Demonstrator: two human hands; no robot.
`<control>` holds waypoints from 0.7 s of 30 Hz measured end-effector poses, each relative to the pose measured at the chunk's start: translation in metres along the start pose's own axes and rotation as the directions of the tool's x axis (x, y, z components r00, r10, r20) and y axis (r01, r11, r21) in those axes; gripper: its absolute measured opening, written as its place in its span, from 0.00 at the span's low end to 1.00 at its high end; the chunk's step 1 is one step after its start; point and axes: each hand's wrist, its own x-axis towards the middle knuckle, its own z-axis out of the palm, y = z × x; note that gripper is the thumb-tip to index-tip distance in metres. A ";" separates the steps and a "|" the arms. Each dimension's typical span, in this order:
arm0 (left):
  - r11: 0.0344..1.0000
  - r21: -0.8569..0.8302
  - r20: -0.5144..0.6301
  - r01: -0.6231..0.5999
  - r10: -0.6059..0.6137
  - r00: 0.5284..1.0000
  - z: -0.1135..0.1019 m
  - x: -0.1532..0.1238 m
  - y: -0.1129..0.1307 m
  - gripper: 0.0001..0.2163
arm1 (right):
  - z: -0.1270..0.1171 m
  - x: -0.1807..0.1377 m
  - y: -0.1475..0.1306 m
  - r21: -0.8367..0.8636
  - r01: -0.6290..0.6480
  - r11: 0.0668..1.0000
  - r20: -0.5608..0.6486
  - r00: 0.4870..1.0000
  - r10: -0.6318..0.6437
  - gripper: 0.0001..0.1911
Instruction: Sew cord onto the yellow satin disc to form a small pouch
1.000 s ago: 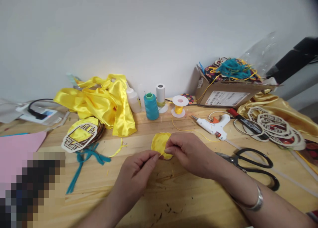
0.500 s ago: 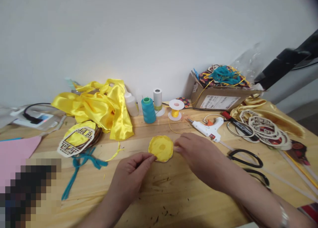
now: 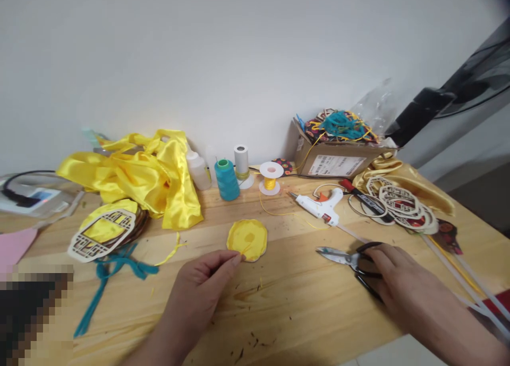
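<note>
A small round yellow satin piece (image 3: 247, 239) lies on the wooden table (image 3: 295, 302). My left hand (image 3: 203, 286) pinches its near edge, where a short yellow thread shows, with thumb and forefinger closed. My right hand (image 3: 402, 283) rests on the black handles of the scissors (image 3: 350, 258) to the right, fingers curled over them. The scissors' metal blades point left and lie on the table.
Behind lie yellow satin cloth (image 3: 139, 169), a teal thread cone (image 3: 226, 180), a white spool (image 3: 241, 161), a yellow cord reel (image 3: 270, 178), a white glue gun (image 3: 319, 205) and a cardboard box (image 3: 338, 159). Wooden fretwork frames (image 3: 398, 204) sit right, another (image 3: 101, 233) left.
My right hand let go of the yellow piece and moved right onto the scissors' handles. My left hand kept its pinch on the piece. The view swung a little to the right.
</note>
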 end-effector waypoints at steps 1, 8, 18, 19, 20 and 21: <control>0.999 -0.029 0.014 0.014 -0.014 1.000 0.000 0.000 -0.001 0.08 | -0.006 0.000 -0.004 0.054 -0.019 0.998 0.020 1.000 0.018 0.18; 0.953 -0.281 0.109 0.116 -0.088 0.990 0.005 -0.003 -0.012 0.09 | -0.031 0.000 -0.056 0.639 -0.155 0.753 0.220 0.975 0.015 0.07; 0.909 -0.327 0.251 0.257 -0.179 0.951 0.031 -0.028 0.012 0.08 | -0.052 0.006 -0.086 0.621 -0.244 0.745 0.391 0.920 -0.025 0.08; 0.913 -0.322 0.259 0.250 -0.170 0.951 0.034 -0.028 0.011 0.08 | -0.052 0.006 -0.085 0.622 -0.253 0.741 0.408 0.912 -0.031 0.08; 0.919 -0.313 0.265 0.240 -0.158 0.951 0.037 -0.028 0.010 0.08 | -0.051 0.005 -0.085 0.622 -0.265 0.737 0.428 0.903 -0.037 0.08; 0.927 -0.297 0.267 0.230 -0.150 0.952 0.040 -0.028 0.008 0.07 | -0.050 0.005 -0.085 0.620 -0.279 0.733 0.447 0.894 -0.038 0.08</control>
